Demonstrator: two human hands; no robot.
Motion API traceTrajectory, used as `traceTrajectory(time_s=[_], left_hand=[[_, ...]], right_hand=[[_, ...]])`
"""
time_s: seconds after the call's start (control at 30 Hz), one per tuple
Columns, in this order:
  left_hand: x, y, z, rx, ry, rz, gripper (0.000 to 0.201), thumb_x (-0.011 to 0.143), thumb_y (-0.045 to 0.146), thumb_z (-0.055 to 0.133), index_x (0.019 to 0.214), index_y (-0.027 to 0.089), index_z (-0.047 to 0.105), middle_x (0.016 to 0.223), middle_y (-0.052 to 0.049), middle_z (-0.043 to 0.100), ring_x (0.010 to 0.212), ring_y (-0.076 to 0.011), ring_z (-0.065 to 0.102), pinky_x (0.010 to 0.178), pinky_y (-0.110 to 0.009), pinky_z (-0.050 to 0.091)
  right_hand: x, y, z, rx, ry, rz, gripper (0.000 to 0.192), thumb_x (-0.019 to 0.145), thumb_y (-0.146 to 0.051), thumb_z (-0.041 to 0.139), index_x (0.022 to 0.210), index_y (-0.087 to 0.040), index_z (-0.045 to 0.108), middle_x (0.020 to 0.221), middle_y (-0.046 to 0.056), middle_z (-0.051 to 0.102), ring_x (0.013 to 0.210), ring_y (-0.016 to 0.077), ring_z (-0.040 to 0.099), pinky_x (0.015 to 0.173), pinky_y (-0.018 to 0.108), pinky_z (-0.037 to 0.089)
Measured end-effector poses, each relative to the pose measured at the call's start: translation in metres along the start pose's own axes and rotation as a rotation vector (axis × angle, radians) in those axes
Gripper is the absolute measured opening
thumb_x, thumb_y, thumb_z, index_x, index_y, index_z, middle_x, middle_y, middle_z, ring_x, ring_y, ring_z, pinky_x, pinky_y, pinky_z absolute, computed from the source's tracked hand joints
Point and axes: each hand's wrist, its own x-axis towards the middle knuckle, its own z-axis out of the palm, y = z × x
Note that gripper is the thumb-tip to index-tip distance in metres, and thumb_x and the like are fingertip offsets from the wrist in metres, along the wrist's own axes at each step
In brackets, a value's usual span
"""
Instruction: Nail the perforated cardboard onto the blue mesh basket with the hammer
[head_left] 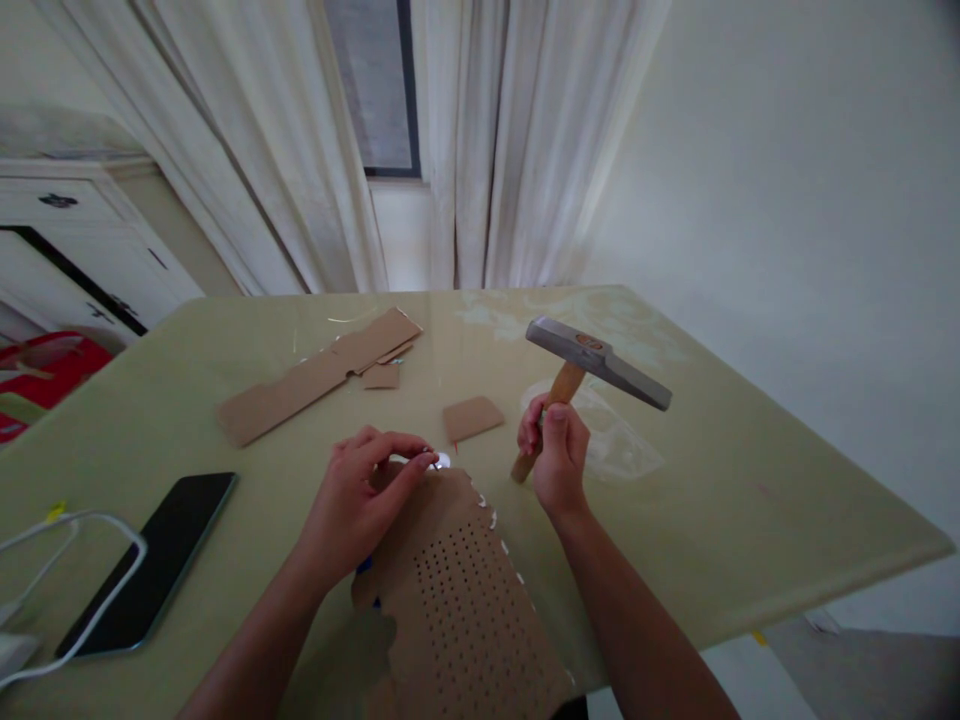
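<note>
My right hand point(555, 455) grips the wooden handle of a hammer point(596, 362), whose steel head is raised above the pale green table point(750, 480). My left hand point(367, 490) rests on the far end of a brown perforated cardboard sheet point(465, 610) lying near the table's front edge. Its fingertips pinch a small pale object point(439, 459) at the sheet's top corner; I cannot tell what it is. The hammer head hangs to the right of that spot, apart from it.
A small cardboard piece point(472, 417) lies just beyond my hands. A long cardboard strip point(319, 375) and scrap point(381, 376) lie farther back. A dark phone point(154, 560) and white cable point(67, 560) sit at left. A clear plastic bag point(615, 440) lies under the hammer.
</note>
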Motion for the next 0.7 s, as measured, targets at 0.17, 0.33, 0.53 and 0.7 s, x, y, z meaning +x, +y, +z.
traceTrajectory(time_s=[0.17,0.33,0.53,0.7], left_hand=[[-0.005,-0.006,-0.006,0.064,-0.003,0.003,0.025,0.098,0.051,0.071,0.093,0.032,0.087,0.091,-0.003,0.083,0.088,-0.0261,0.071,0.095,-0.046,0.050],[-0.005,-0.010,-0.007,0.077,-0.058,0.013,0.022,0.099,0.049,0.071,0.094,0.035,0.087,0.093,-0.001,0.085,0.089,-0.0264,0.072,0.097,-0.049,0.046],[-0.008,-0.013,-0.004,0.075,-0.081,0.038,0.017,0.100,0.044,0.072,0.096,0.036,0.087,0.096,0.001,0.085,0.092,-0.0262,0.073,0.099,-0.049,0.043],[-0.008,-0.012,-0.002,0.090,-0.056,0.069,0.016,0.100,0.042,0.072,0.096,0.035,0.086,0.094,0.000,0.085,0.090,-0.0255,0.073,0.100,-0.049,0.043]], right_hand=[[0.000,-0.004,0.002,-0.010,0.019,0.010,0.053,0.109,-0.067,0.056,0.077,-0.025,0.053,0.057,-0.007,0.043,0.047,0.0110,0.038,0.044,0.025,0.030],[0.000,-0.005,0.002,0.005,0.033,0.020,0.052,0.108,-0.067,0.058,0.077,-0.024,0.055,0.057,-0.007,0.044,0.045,0.0100,0.039,0.043,0.024,0.030],[0.000,-0.007,0.002,-0.008,0.033,0.033,0.055,0.105,-0.071,0.059,0.077,-0.025,0.055,0.055,-0.008,0.042,0.043,0.0102,0.039,0.041,0.023,0.032],[0.000,-0.009,0.003,-0.011,0.032,0.018,0.054,0.107,-0.068,0.059,0.076,-0.025,0.054,0.056,-0.008,0.042,0.043,0.0096,0.039,0.040,0.023,0.032]])
